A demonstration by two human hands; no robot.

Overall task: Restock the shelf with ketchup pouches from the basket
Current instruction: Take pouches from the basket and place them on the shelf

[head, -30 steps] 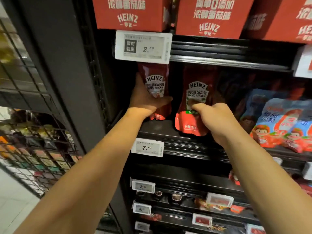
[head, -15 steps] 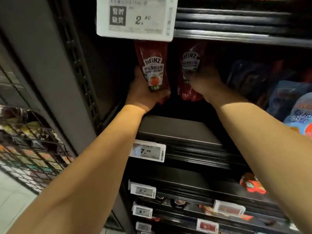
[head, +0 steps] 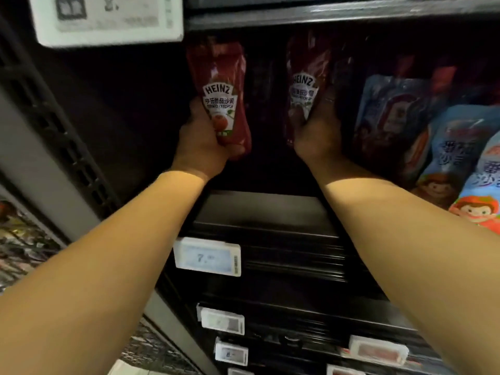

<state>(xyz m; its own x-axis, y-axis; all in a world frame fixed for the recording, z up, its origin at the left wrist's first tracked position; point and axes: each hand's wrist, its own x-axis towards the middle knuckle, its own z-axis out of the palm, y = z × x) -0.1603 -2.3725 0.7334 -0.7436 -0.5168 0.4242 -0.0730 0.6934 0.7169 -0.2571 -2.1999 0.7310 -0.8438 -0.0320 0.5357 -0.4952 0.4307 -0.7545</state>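
Dark store shelving fills the head view, with a black shelf (head: 259, 209) running across the middle and a price tag (head: 207, 257) clipped to its front edge. Both arms reach deep toward the back of that shelf. The left hand (head: 201, 147) has its fingers and thumb wrapped round the lower half of the left ketchup pouch (head: 220, 93), held upright over the shelf's left end. The right hand (head: 318, 131) clasps the base of the right ketchup pouch (head: 303, 87), also upright, further back in shadow; how tightly its fingers close is hard to make out in the dark.

The pouches look soft and bottom-heavy, so either could likely slump forward or tip sideways once let go if its base is not settled flat. Whether either base touches the shelf yet cannot be told.

Just right of the right hand stand blue sauce pouches (head: 443, 147), crowding that side, so the wrist might knock them. Overhead, the upper shelf's edge carries a larger price tag (head: 108, 20), leaving little headroom. Lower shelves hold more small tags (head: 222, 320). No basket is in view.
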